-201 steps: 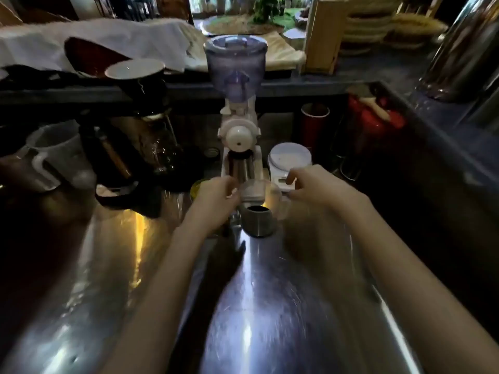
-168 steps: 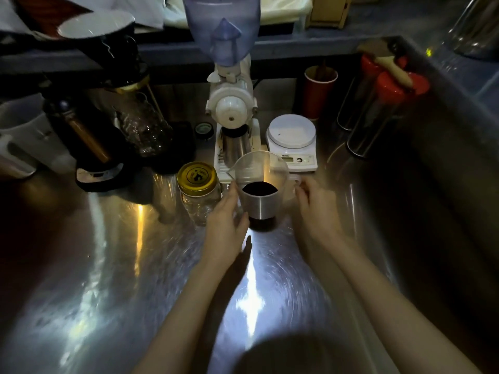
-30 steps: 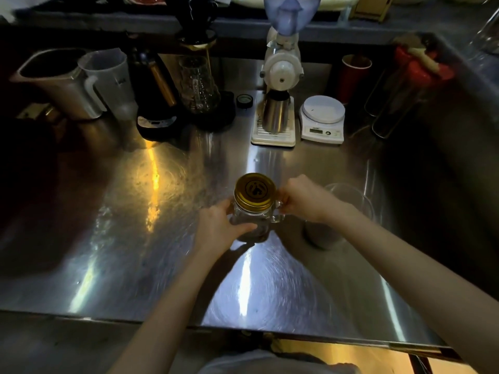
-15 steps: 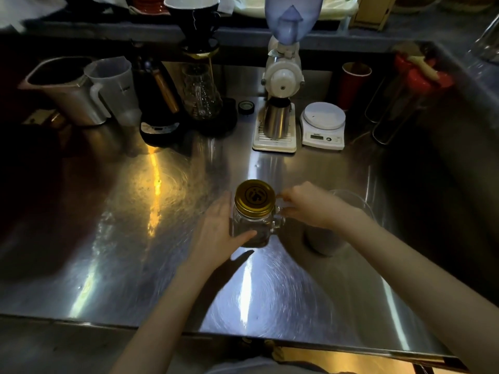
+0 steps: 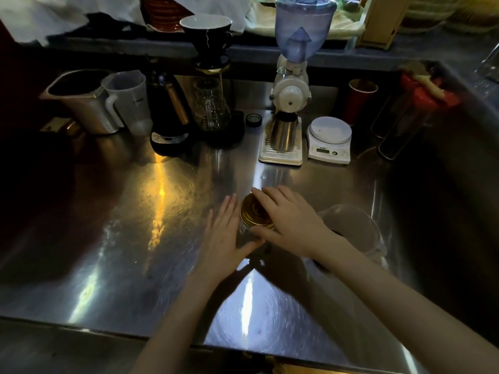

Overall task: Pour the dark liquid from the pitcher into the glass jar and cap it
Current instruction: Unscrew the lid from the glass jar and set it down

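From the head camera, a glass jar (image 5: 247, 233) stands on the shiny metal counter (image 5: 121, 238), near the middle and a bit toward the front edge. A gold lid (image 5: 252, 214) sits on top of the jar. Most of the jar is hidden by the hands, so what is inside it cannot be seen.

The right hand (image 5: 291, 220) lies over the lid from the right side. Its fingers curl over the far rim and its thumb wraps the near side below the lid, so it is gripping the lid. The left hand (image 5: 225, 236) is on the left side of the jar. Its fingers are straight and flat, pointing away from the person, and its thumb reaches under the jar's near side. The palm rests against the glass, steadying it more than squeezing it. So the jar sits right between the two hands, and both touch it.

Just to the right of the right wrist stands the clear pitcher (image 5: 353, 228). No hand touches it. It looks pale and see-through, and no dark liquid shows in it.

At the back of the counter stand a white coffee grinder (image 5: 290, 90) with a blue-tinted top and a steel cup (image 5: 285, 133) under it. Beside it on the right is a small white scale (image 5: 329, 140). Farther left are a glass coffee pot (image 5: 210, 106), a black kettle (image 5: 168, 114), a plastic measuring jug (image 5: 129, 101) and a metal jug (image 5: 78, 101). A red cup (image 5: 360, 101) stands behind the scale.
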`<action>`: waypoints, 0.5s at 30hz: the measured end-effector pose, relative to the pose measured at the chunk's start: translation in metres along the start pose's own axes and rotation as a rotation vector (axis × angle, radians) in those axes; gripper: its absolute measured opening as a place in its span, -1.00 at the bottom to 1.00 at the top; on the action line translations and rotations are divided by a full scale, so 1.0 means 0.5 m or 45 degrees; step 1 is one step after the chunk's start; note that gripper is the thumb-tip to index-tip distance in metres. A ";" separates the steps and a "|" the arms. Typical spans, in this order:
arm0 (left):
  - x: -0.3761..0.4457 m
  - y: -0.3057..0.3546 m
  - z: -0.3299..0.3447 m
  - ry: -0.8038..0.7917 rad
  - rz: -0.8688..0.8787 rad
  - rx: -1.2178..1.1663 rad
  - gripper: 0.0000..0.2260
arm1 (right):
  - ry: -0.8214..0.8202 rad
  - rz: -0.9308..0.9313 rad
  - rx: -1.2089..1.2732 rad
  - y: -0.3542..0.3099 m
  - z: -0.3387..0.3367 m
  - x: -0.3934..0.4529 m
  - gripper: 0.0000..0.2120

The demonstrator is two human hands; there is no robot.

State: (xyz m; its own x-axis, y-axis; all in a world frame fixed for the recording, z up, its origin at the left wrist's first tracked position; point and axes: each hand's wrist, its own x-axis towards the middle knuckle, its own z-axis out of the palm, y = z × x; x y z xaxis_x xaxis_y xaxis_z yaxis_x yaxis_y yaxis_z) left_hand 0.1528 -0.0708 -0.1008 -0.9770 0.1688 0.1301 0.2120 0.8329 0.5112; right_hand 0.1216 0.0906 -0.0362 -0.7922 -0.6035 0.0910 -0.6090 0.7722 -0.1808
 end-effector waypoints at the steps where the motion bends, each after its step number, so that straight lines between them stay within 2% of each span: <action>1: 0.000 0.000 0.002 0.006 -0.007 -0.046 -0.28 | 0.013 -0.010 -0.008 0.002 0.001 0.003 -0.33; 4: 0.000 0.003 0.002 0.000 -0.052 -0.291 -0.31 | 0.005 -0.031 0.056 0.011 -0.011 0.013 -0.31; 7: -0.005 0.003 0.004 0.020 -0.098 -0.511 -0.40 | 0.002 0.001 0.317 0.024 -0.036 0.025 -0.35; 10: -0.012 0.001 0.014 0.020 -0.170 -0.540 -0.45 | 0.056 0.041 0.651 0.044 -0.062 0.039 -0.44; 12: -0.014 0.002 0.014 0.017 -0.201 -0.596 -0.48 | 0.073 0.131 0.901 0.062 -0.079 0.053 -0.40; 15: -0.011 0.007 0.008 0.056 -0.225 -0.694 -0.49 | -0.029 0.246 1.140 0.100 -0.091 0.082 -0.35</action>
State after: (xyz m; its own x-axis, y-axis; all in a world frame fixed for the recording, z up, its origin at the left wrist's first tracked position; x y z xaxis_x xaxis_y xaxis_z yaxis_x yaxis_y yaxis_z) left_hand 0.1589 -0.0666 -0.1030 -0.9993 0.0199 0.0321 0.0376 0.4524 0.8910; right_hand 0.0568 0.1134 0.0031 -0.8706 -0.4907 -0.0372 -0.2009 0.4234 -0.8834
